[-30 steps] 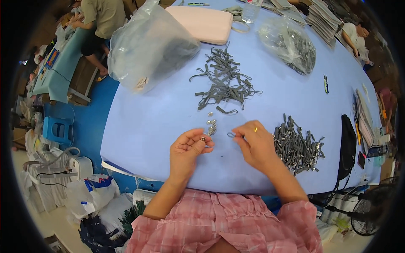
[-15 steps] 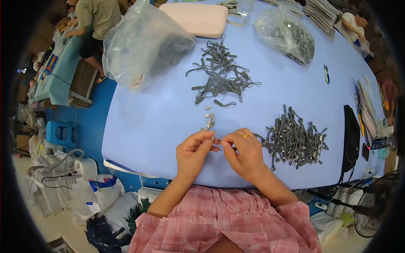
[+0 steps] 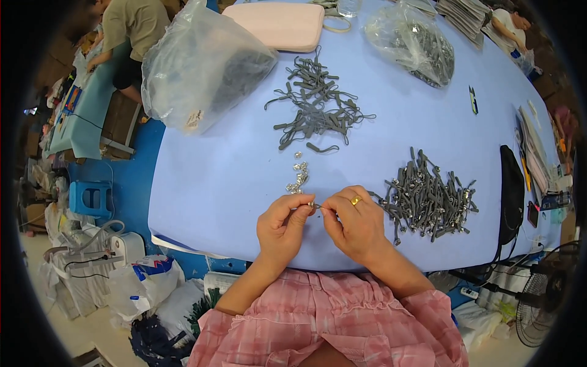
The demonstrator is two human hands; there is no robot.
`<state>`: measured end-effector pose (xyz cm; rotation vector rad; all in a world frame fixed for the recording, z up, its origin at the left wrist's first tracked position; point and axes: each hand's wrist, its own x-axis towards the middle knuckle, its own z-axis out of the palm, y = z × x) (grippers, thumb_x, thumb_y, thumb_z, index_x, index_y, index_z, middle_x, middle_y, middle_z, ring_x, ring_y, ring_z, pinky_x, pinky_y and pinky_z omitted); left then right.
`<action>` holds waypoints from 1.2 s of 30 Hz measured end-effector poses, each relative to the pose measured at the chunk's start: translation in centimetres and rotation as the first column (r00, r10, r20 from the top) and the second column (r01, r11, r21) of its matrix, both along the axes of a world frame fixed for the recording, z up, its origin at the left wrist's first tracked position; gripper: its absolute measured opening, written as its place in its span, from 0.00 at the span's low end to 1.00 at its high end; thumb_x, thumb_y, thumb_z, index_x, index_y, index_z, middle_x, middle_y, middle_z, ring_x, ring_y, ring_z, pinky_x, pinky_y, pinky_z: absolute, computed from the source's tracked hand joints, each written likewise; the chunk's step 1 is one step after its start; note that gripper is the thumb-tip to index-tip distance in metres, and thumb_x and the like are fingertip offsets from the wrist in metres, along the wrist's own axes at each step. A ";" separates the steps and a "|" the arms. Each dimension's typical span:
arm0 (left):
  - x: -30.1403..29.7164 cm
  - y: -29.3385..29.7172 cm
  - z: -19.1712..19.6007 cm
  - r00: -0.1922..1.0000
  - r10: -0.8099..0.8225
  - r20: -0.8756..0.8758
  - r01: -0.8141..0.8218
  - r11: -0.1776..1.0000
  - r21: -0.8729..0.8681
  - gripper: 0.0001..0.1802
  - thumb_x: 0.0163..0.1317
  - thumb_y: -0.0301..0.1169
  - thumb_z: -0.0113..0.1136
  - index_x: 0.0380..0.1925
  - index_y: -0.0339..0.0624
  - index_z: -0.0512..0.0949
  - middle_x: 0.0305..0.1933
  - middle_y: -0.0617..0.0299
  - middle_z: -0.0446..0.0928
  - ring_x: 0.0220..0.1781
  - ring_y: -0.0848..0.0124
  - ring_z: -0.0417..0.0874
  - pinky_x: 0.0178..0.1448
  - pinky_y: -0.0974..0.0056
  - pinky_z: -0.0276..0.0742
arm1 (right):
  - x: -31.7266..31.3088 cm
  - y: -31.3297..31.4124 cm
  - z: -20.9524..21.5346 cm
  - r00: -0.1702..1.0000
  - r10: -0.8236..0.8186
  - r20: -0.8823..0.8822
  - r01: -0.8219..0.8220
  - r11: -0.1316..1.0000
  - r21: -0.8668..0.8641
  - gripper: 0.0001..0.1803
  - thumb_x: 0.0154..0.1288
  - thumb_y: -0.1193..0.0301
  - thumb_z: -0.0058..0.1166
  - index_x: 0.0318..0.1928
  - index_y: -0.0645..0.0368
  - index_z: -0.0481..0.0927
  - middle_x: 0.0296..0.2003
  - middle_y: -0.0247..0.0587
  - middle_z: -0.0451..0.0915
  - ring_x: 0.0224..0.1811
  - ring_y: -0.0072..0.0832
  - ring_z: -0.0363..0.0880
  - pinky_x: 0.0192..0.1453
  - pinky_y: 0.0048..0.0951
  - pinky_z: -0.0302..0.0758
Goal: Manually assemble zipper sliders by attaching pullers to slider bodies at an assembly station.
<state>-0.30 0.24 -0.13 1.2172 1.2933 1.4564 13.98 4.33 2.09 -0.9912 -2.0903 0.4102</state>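
By the left hand, a silver fitting is pinched between thumb and forefinger, just on the near side of the loose fittings. By the right hand, a thin grey cord is pinched, to the near right of the loose fittings; whether it is threaded through cannot be told. Well to their right, pulls with silver ends are heaped densely. Beyond them, grey pulls are spread more loosely. Farther beyond them, a pink case is set, with a clear bag placed to their far left and a second bag to their far right. All are carried by the blue table.
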 end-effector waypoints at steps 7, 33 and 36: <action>0.1 0.0 -0.1 0.997 -0.020 -0.070 0.023 0.999 0.048 0.07 0.56 0.18 0.56 0.36 0.34 0.78 0.34 0.59 0.77 0.34 0.75 0.79 0.36 0.75 0.73 | -0.1 0.1 0.1 1.000 0.011 -0.014 -0.010 0.999 0.051 0.06 0.49 0.78 0.56 0.28 0.58 0.73 0.24 0.35 0.74 0.29 0.33 0.73 0.28 0.30 0.71; 2.8 0.8 0.2 0.984 0.003 0.180 0.035 0.977 -0.209 0.05 0.55 0.18 0.57 0.32 0.33 0.75 0.30 0.61 0.78 0.31 0.76 0.79 0.36 0.73 0.75 | 0.8 -1.2 -2.7 0.594 -0.495 -0.634 -0.250 0.636 -0.730 0.09 0.56 0.79 0.56 0.40 0.63 0.78 0.30 0.35 0.79 0.31 0.16 0.76 0.34 0.17 0.74; 2.6 1.1 -0.2 0.930 -0.049 0.363 0.166 0.940 -0.299 0.05 0.57 0.19 0.55 0.35 0.32 0.75 0.31 0.59 0.78 0.31 0.76 0.79 0.36 0.72 0.78 | 1.3 -1.1 -2.4 0.712 -0.398 -0.578 -0.235 0.641 -0.731 0.11 0.59 0.78 0.52 0.44 0.63 0.78 0.31 0.35 0.78 0.31 0.17 0.76 0.34 0.18 0.74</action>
